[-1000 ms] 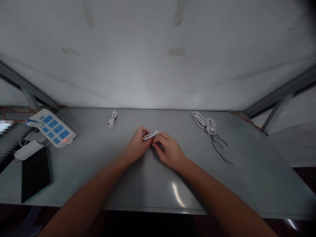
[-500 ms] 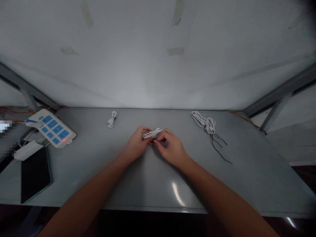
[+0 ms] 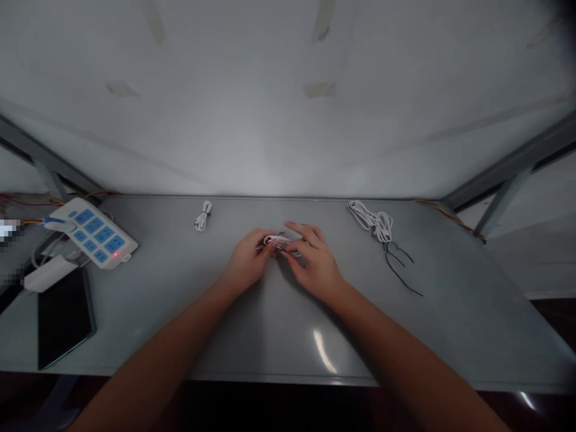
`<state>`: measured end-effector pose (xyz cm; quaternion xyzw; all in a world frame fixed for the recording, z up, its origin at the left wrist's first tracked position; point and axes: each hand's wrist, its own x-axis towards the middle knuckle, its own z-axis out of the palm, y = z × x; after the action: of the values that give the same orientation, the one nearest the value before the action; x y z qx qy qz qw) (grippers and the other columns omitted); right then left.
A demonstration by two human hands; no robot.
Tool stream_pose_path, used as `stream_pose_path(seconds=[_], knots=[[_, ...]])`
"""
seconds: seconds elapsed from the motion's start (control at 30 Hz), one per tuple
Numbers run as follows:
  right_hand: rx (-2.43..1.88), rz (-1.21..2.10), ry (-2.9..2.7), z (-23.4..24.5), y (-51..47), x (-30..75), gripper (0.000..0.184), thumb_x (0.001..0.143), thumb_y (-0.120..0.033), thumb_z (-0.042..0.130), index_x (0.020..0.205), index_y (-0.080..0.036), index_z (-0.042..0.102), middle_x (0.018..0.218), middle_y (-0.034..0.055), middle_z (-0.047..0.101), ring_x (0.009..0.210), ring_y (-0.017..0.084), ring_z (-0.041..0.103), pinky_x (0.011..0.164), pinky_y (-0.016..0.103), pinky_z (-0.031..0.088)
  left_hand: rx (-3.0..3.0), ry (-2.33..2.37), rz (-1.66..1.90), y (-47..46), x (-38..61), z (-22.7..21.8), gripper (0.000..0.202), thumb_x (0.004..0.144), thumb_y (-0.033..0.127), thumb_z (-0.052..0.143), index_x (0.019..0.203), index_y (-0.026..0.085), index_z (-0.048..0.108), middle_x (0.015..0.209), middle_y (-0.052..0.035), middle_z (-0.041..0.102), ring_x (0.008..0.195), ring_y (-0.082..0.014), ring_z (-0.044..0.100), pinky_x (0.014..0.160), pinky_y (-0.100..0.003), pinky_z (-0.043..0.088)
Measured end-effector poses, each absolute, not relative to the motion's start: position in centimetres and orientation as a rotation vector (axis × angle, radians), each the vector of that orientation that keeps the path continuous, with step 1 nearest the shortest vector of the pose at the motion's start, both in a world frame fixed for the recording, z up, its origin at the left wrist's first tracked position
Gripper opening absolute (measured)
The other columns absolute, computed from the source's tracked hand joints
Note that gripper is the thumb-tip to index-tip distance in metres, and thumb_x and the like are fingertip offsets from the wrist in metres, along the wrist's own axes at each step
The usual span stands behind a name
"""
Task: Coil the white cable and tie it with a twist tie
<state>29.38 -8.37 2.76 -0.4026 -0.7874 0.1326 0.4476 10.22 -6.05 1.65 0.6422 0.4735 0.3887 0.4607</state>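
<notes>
Both hands keep a pinching grip on one small folded bundle of white cable (image 3: 275, 241), which sits between them near the middle of the worktop (image 3: 279, 336), a little towards its far edge. From the head camera, the left hand (image 3: 246, 263) has thumb and fingertips pressed on the bundle's left end. The right hand (image 3: 315, 264) has changed in the last second: its outer fingers, curled over the bundle a moment ago, now fan out and lift, while thumb and forefinger stay closed on the right end. A thin dark strand shows at the bundle's top, possibly a tie; it is too small to be sure. The bundle itself has barely shifted, so the work looks like fine fingertip handling in place rather than carrying.

Around them, the grey worktop carries a small tied white cable (image 3: 203, 216) near the far edge, left of centre. A loose heap of white cables (image 3: 372, 218) lies towards the far right corner, with thin black ties (image 3: 399, 264) just in front of it. At the left edge sit a white and blue power strip (image 3: 92, 232), a white adapter (image 3: 45, 274) and a dark tablet (image 3: 64, 315). A pale wall (image 3: 288, 108) with tape patches rises behind, metal frame bars slanting at both sides, and the room is dim.
</notes>
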Motion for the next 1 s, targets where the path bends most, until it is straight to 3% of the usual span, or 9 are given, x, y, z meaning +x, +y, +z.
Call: stream_pose_path(seconds=[0.13,0.33,0.53,0.77,1.0], knots=[[-0.891,0.354,-2.091,2.9,-8.1,29.8,0.022,0.095,-0.012,0.056,0.1,-0.027,0.071,0.138,0.007,0.069,0.132,0.028,0.057,0.109,0.057,0.047,1.722,1.186,0.932,-6.2,10.2,1.8,0.028,0.097,0.042,0.058,0.109,0.019,0.068,0.107,-0.0093,0.07,0.1,-0.0219,0.068,0.088,-0.036,0.057],[-0.932,0.386,-2.079,2.7,-8.0,30.1,0.016,0.098,-0.016,0.055,0.098,-0.025,0.068,0.115,0.0101,0.076,0.104,0.025,0.068,0.092,0.046,0.056,1.691,1.167,0.881,-6.5,10.3,2.0,0.027,0.098,0.039,0.057,0.113,0.019,0.067,0.109,-0.0095,0.073,0.099,-0.0222,0.07,0.093,-0.038,0.057],[-0.956,0.409,-1.945,2.3,-7.8,30.3,0.01,0.097,-0.017,0.058,0.095,-0.025,0.063,0.107,0.0082,0.075,0.1,0.022,0.071,0.089,0.039,0.058,1.53,1.087,0.957,-6.3,10.5,1.2,0.028,0.097,0.043,0.06,0.109,0.019,0.063,0.107,-0.0087,0.073,0.098,-0.0222,0.071,0.092,-0.04,0.059],[-0.965,0.45,-1.947,1.8,-7.8,30.1,0.014,0.095,-0.013,0.057,0.095,-0.026,0.06,0.106,0.0071,0.075,0.099,0.022,0.072,0.086,0.037,0.058,1.396,0.994,0.905,-6.6,10.9,1.5,0.037,0.097,0.046,0.059,0.123,0.02,0.066,0.124,-0.0102,0.071,0.107,-0.023,0.071,0.099,-0.04,0.058],[-0.963,0.443,-1.996,2.3,-8.1,30.0,0.015,0.097,-0.012,0.054,0.098,-0.025,0.06,0.104,0.0067,0.075,0.097,0.021,0.072,0.084,0.036,0.057,1.425,1.101,0.86,-6.4,10.9,1.3,0.039,0.097,0.051,0.061,0.115,0.019,0.074,0.11,-0.0091,0.078,0.091,-0.0209,0.076,0.086,-0.035,0.061]])
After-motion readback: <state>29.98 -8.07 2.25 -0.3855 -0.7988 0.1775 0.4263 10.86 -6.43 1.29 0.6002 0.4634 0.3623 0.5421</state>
